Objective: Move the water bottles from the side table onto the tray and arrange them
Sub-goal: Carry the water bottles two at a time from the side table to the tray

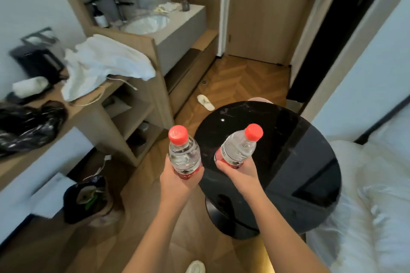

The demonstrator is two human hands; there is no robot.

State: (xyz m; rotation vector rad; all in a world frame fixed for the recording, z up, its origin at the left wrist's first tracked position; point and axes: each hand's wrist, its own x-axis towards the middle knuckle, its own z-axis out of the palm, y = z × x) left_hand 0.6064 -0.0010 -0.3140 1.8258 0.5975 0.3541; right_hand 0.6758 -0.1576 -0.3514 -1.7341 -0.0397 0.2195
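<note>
Two bare forearms are extended forward from the lower edge of the view, nearly parallel. The left hand (179, 180) is wrapped round the lower, red-labelled part of the left bottle (184, 155), with the thumb laid across the front. The bottle is held nearly upright, red cap uppermost, just beside the left edge of the round black desk (299, 162) and over the wooden floor (239, 82). The right hand (238, 175) is closed round the base of the right bottle (238, 147), which is tilted with its red cap toward the right and is seen against the glossy desk top. Whether its base touches that top cannot be told. Both bottles are clear and filled.

A bed (366, 206) with white linen is seen to the right of the desk. To the left, a wooden shelf unit (133, 117) is shown, with a crumpled white towel (104, 66) and a black bag (26, 124) lying on it. A white slipper (205, 102) lies on the floor beyond the desk. Farther off, a washbasin (146, 23) and a wooden door (261, 6) are visible.
</note>
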